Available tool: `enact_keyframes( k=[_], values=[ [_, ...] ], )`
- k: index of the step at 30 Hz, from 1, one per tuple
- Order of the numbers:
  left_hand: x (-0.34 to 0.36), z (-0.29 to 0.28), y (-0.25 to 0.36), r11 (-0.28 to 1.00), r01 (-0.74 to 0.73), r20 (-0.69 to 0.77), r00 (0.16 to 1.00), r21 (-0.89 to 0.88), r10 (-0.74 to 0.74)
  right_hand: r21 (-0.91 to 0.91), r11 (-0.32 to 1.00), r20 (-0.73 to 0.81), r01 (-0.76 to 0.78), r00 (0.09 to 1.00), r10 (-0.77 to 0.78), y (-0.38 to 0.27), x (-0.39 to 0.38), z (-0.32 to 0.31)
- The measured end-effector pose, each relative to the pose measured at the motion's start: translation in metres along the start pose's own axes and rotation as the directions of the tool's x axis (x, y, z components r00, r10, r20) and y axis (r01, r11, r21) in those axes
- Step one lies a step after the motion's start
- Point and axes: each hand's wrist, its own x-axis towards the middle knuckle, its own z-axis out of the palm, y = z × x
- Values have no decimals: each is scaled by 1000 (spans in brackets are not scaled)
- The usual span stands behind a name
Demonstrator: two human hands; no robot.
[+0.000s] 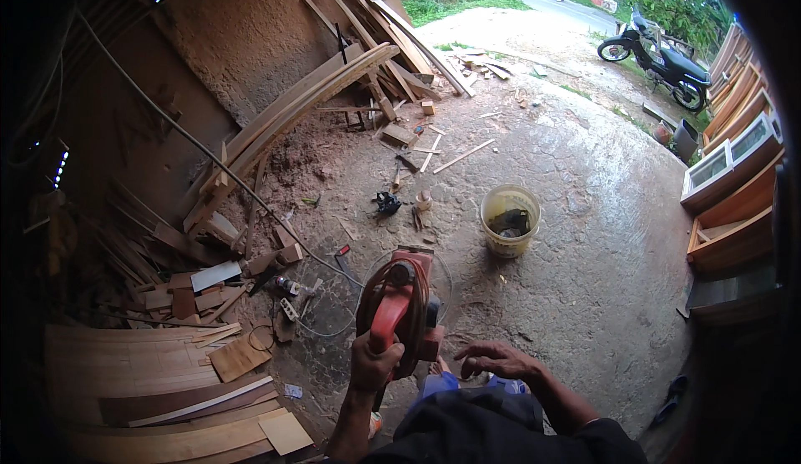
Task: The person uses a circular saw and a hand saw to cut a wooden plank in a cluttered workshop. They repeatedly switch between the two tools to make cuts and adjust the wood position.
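Observation:
In my left hand [373, 365] is a red electric planer [390, 317], held up by its rear handle with the fingers wrapped round it. Its brown power cord [424, 284] is coiled about the body, and a round dark knob tops the front end. My right hand [498, 358] hovers to the right of the planer, fingers apart and bent a little, holding nothing. Beyond the planer, a pale yellow bucket [485, 232] with dark items inside stands on the floor.
Small tools and a black tangled item [386, 204] lie ahead on the rough concrete floor [601, 247]. Stacked boards [125, 364] and offcuts fill the left, near a power strip [289, 309]. Long planks [334, 80] lean by the wall. Wooden frames [730, 230] line the right; a motorcycle [659, 59] stands outside.

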Motion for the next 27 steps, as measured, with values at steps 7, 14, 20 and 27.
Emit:
enact_keyframes(
  k=[7, 14, 20, 27],
  values=[
    [-13, 96, -2, 866, -19, -307, 939, -499, -156, -628, 691, 69, 357, 910, -408, 52, 49, -24],
    [-19, 155, 6, 911, -109, -426, 901, -397, -78, -344, 928, 433, 141, 901, 24, -11, -80, -61],
    [-64, 185, 11, 963, 66, -384, 908, -261, -166, -343, 895, -443, 284, 792, -421, -79, -38, -150],
    [-84, 201, 12, 828, 30, -364, 889, -560, -278, -312, 781, 370, 541, 826, -424, 53, -30, -40]
  ],
)
